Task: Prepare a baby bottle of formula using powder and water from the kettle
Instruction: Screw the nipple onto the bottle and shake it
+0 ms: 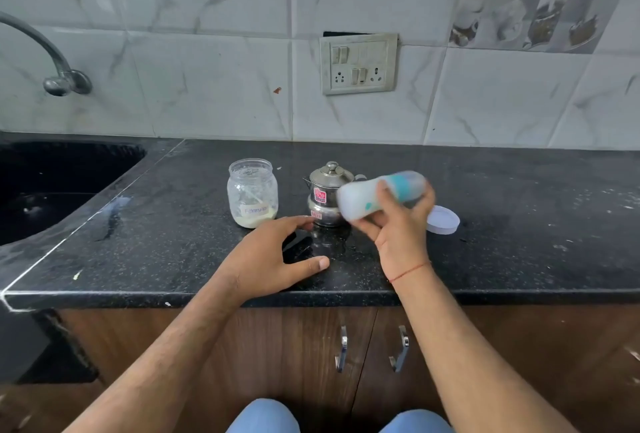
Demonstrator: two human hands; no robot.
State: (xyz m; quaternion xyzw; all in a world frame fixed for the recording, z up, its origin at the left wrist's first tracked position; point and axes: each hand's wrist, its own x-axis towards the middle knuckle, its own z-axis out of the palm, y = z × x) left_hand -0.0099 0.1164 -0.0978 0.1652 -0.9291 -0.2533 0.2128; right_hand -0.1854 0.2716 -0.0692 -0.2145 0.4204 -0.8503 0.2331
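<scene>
My right hand [398, 228] grips a baby bottle [374, 195] with a teal collar, tilted on its side above the counter and blurred by motion. White liquid fills it. Just behind it stands a small steel kettle [323, 195] with its lid on and a red sticker. To the left is an open glass jar [252, 191] labelled formula, with a little pale powder at the bottom and what looks like a spoon inside. My left hand [277, 256] hovers open over the black counter [173, 242], fingers spread, near the kettle's base.
A white jar lid [443, 220] lies on the counter right of my right hand. A black sink [52, 186] and a steel tap [52, 61] are at the left. A socket panel [358, 64] sits on the tiled wall. Cabinet doors with handles [370, 349] are below the counter edge.
</scene>
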